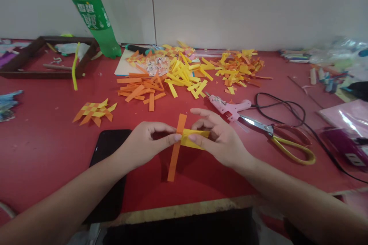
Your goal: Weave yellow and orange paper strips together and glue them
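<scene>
Pinching work between both hands: left hand (146,139) has thumb and fingers closed on orange strip (173,160), right hand (224,138) has yellow paper (198,143) nipped, index finger lifted clear. Pink glue gun (230,108) and scissors (269,129) right of fingers, loose strips (184,73) beyond, phone (110,141) left on tabletop (149,195).

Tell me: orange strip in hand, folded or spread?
Spread lengthwise: the orange strip extends above and below the left thumb. Whether it's doubled, I cannot tell.
</scene>
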{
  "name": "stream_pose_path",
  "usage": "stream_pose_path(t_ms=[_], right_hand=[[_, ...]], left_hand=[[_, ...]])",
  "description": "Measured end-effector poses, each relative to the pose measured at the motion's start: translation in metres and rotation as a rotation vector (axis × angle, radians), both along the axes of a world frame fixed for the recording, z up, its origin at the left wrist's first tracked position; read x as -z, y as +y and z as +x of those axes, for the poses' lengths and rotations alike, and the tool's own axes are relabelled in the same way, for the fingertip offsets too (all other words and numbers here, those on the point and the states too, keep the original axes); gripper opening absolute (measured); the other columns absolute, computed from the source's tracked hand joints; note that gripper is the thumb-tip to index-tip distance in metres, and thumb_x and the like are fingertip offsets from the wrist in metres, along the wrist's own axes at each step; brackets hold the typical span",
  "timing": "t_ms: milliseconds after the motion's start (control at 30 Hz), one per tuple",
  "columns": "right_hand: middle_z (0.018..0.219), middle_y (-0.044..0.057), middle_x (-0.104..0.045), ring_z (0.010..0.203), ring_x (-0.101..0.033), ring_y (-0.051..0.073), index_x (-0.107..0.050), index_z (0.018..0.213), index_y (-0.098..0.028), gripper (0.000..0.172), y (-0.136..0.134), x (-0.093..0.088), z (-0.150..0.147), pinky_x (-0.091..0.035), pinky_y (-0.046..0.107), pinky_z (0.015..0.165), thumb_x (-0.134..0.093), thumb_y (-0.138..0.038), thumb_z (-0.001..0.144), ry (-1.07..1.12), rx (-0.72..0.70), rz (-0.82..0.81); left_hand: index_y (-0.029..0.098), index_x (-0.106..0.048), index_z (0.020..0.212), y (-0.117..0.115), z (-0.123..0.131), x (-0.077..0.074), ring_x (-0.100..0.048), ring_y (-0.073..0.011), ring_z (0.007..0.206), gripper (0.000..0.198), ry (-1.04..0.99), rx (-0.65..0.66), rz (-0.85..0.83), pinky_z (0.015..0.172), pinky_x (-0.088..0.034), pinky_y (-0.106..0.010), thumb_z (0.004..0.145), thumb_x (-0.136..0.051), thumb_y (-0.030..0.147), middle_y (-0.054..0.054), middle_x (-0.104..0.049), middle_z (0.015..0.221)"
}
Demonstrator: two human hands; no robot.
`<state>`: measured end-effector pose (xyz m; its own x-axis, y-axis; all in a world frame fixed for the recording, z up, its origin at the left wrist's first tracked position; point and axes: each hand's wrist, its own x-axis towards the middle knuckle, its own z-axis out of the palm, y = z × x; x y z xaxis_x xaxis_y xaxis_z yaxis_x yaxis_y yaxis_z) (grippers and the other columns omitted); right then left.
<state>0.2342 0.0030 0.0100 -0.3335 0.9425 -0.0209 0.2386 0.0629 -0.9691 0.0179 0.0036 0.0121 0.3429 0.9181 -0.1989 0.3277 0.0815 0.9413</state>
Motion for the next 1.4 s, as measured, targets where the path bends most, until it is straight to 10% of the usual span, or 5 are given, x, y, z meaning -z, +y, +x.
stream_pose_path(t_ms=[1100,1233,1400], right_hand=[[0.079,0.0,-0.062,0.068,-0.06,0.012,-0.047,0.117,-0.022,0.038,0.0,-0.001,0.004,-0.047,0.023,0.058,-0.064,-0.03,0.084,-0.086,-0.197,-0.122],[0.069,-0.003,-0.056,0.057,-0.051,0.009,-0.046,0.085,-0.021,0.018,0.003,-0.001,0.005,-0.039,0.021,0.051,-0.062,-0.029,0.083,-0.292,-0.102,0.034],[0.052,-0.006,-0.036,0.047,-0.031,0.007,-0.032,0.06,-0.02,0.043,0.006,-0.004,0.01,-0.023,0.024,0.045,-0.059,-0.04,0.086,-0.572,-0.029,0.261]], left_hand=[[0.02,-0.071,0.076,0.0,0.0,-0.001,-0.064,-0.0168,0.066,0.023,0.211,0.089,0.007,0.059,-0.045,-0.024,0.079,-0.067,0.042,0.0,-0.071,0.071],[0.021,-0.067,0.105,-0.002,0.001,0.004,-0.066,-0.018,0.076,0.032,0.226,0.028,0.158,0.064,-0.051,-0.026,0.084,-0.064,0.045,-0.004,-0.072,0.093],[0.017,-0.065,0.113,0.009,-0.009,0.012,-0.054,-0.0329,0.116,0.036,0.684,-0.059,0.728,0.098,-0.043,-0.049,0.095,-0.047,0.041,-0.016,-0.061,0.122]])
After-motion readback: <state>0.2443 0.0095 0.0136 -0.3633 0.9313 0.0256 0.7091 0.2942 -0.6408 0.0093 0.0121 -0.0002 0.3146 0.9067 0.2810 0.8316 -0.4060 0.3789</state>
